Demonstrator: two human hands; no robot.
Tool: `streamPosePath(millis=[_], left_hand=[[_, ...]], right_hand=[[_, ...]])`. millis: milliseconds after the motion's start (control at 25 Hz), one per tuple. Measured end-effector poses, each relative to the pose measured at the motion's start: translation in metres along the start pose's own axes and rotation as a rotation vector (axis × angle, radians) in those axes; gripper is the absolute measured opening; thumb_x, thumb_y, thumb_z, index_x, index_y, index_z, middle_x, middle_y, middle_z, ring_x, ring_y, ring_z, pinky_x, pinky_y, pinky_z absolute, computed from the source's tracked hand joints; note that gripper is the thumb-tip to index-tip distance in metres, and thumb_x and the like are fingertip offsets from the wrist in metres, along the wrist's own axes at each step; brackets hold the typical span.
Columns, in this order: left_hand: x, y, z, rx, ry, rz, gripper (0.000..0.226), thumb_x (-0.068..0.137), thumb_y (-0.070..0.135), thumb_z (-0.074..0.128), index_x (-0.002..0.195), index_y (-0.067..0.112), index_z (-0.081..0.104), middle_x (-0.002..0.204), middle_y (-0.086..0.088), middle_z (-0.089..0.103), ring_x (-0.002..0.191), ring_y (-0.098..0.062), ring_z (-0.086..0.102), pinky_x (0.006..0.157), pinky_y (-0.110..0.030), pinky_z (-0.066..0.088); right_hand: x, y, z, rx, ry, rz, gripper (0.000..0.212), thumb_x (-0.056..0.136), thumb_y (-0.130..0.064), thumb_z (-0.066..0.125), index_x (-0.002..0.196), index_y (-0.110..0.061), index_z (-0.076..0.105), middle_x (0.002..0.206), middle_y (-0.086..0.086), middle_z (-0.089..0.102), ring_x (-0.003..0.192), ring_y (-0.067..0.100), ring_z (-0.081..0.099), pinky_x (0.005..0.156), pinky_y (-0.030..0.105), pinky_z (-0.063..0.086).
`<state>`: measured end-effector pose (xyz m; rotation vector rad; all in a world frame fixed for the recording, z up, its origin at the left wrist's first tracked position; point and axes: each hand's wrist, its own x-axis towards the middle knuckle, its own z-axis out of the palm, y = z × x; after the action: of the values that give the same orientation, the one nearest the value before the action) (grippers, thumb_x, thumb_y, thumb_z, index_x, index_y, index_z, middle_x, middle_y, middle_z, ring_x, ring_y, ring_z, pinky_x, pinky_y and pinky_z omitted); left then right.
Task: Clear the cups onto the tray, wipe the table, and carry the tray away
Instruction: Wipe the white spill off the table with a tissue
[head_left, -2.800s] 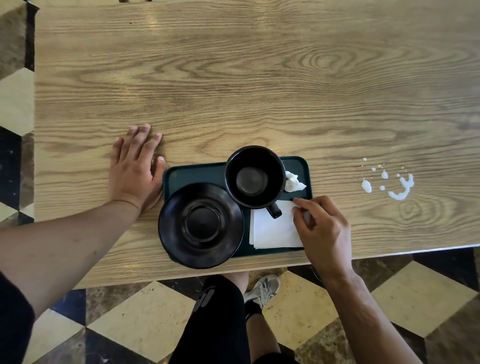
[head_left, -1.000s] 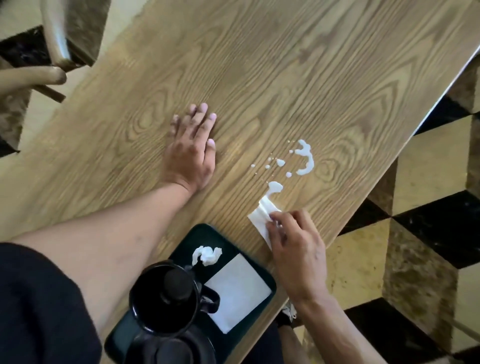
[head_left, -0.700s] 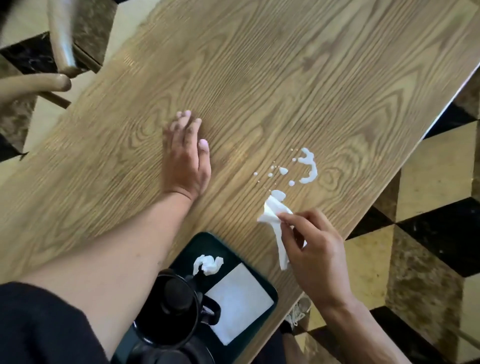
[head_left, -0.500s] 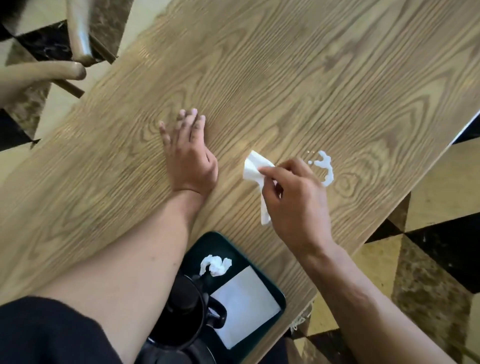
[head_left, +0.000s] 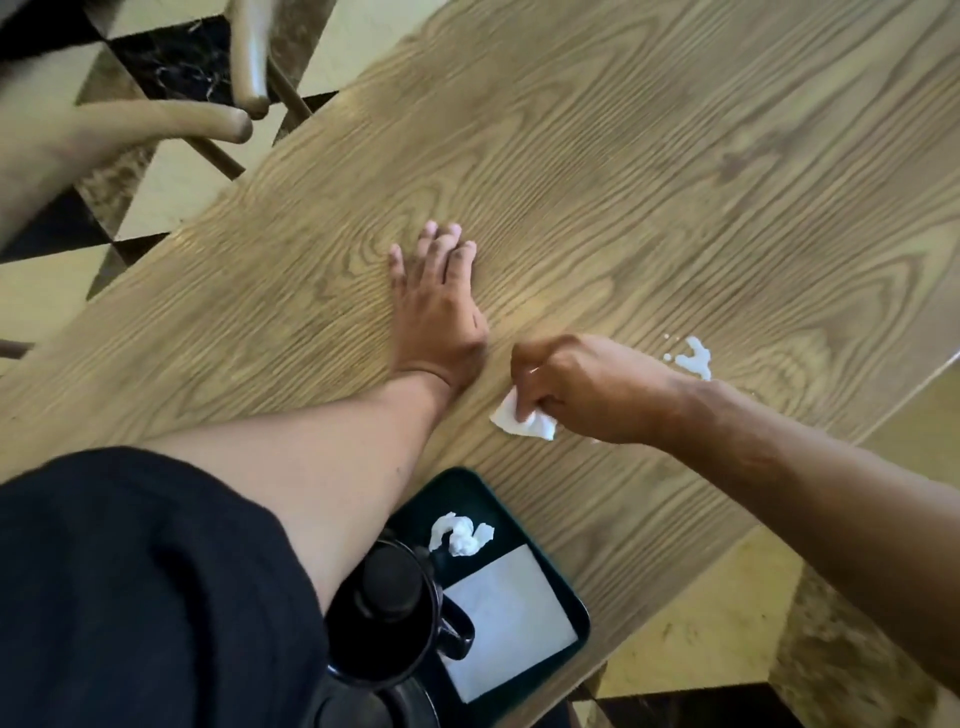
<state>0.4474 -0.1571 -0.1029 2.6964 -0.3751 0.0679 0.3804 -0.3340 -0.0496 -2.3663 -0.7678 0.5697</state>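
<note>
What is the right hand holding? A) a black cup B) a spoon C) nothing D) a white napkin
D: the right hand is closed around a crumpled white napkin on the wooden table, while the black cup sits on the tray.

Right hand presses napkin on table

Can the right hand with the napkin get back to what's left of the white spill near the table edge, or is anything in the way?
Probably yes. The right hand, gripping the napkin, sits just beside the remaining spill, with only bare table between. The left hand rests flat on the opposite side.
</note>
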Motion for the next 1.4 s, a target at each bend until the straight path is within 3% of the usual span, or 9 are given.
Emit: streamPosePath(millis=[120,200,360,520,680,760,920,1160,1400], left_hand=[[0.000,0.001,-0.001,0.032,-0.025,-0.002,0.066,0.078,0.017,0.024,0.132,0.001,0.057,0.149,-0.017,0.050,0.148,-0.035,0.032,0.121,-0.063,0.014],[-0.001,0.003,-0.001,0.061,-0.027,0.000,0.067,0.078,0.017,0.021,0.133,0.001,0.056,0.149,-0.016,0.049,0.149,-0.035,0.031,0.122,-0.062,0.014],[-0.001,0.001,0.000,0.080,-0.028,0.008,0.066,0.080,0.016,0.019,0.133,0.002,0.056,0.149,-0.015,0.049,0.149,-0.034,0.031,0.122,-0.061,0.013],[-0.001,0.003,0.000,0.074,-0.006,0.003,0.057,0.081,0.008,0.029,0.130,-0.001,0.057,0.147,-0.018,0.051,0.147,-0.037,0.034,0.120,-0.065,0.015],[-0.001,0.002,0.000,0.075,-0.017,0.041,0.054,0.080,0.007,0.036,0.129,-0.001,0.056,0.145,-0.021,0.051,0.145,-0.040,0.035,0.117,-0.068,0.017],[-0.001,0.002,0.001,0.082,0.000,0.032,0.054,0.080,0.008,0.033,0.128,-0.002,0.057,0.144,-0.021,0.052,0.145,-0.040,0.036,0.117,-0.068,0.017],[-0.002,0.000,0.005,0.086,0.007,0.020,0.059,0.081,0.011,0.025,0.129,-0.002,0.057,0.144,-0.020,0.051,0.146,-0.039,0.034,0.120,-0.065,0.014],[-0.002,0.001,0.005,0.059,0.018,0.008,0.053,0.083,0.005,0.031,0.130,-0.002,0.055,0.146,-0.021,0.049,0.148,-0.039,0.031,0.121,-0.064,0.011],[-0.002,0.000,0.004,0.093,0.008,0.030,0.054,0.082,0.008,0.030,0.130,0.001,0.054,0.145,-0.018,0.050,0.147,-0.038,0.032,0.121,-0.064,0.014]], right_hand=[[0.005,0.019,-0.026,-0.066,-0.176,-0.011,0.023,0.076,0.001,0.066,0.079,-0.019,0.078,0.092,-0.004,0.067,0.073,0.006,0.055,0.067,0.007,0.043],[0.016,0.045,-0.045,-0.098,0.009,0.073,0.025,0.075,-0.001,0.065,0.081,-0.020,0.079,0.092,0.000,0.068,0.083,0.018,0.066,0.074,0.029,0.054],[0.020,0.063,-0.050,-0.122,0.265,0.340,0.031,0.080,0.004,0.063,0.088,-0.020,0.082,0.094,-0.003,0.069,0.090,0.016,0.066,0.079,0.026,0.050],[-0.020,0.036,-0.021,-0.025,0.096,0.131,0.028,0.076,0.006,0.069,0.083,-0.017,0.081,0.089,-0.004,0.068,0.066,0.003,0.056,0.066,0.012,0.040],[-0.041,0.025,-0.014,-0.022,-0.145,0.011,0.027,0.076,0.004,0.066,0.089,-0.015,0.079,0.096,-0.001,0.068,0.085,0.017,0.067,0.073,0.030,0.053],[-0.037,0.033,-0.019,-0.034,-0.008,0.027,0.026,0.076,0.004,0.065,0.089,-0.013,0.080,0.094,0.001,0.069,0.082,0.017,0.067,0.073,0.028,0.054],[-0.021,0.059,-0.028,0.045,0.618,0.506,0.026,0.080,0.005,0.066,0.087,-0.014,0.082,0.091,0.001,0.069,0.078,0.017,0.068,0.075,0.031,0.057],[-0.017,0.017,-0.012,-0.031,0.132,0.195,0.027,0.080,0.005,0.068,0.092,-0.016,0.082,0.093,-0.002,0.067,0.080,0.015,0.065,0.071,0.029,0.053],[-0.020,0.079,-0.056,-0.086,0.566,0.558,0.026,0.083,0.003,0.064,0.091,-0.014,0.082,0.096,0.003,0.070,0.087,0.022,0.069,0.081,0.029,0.053]])
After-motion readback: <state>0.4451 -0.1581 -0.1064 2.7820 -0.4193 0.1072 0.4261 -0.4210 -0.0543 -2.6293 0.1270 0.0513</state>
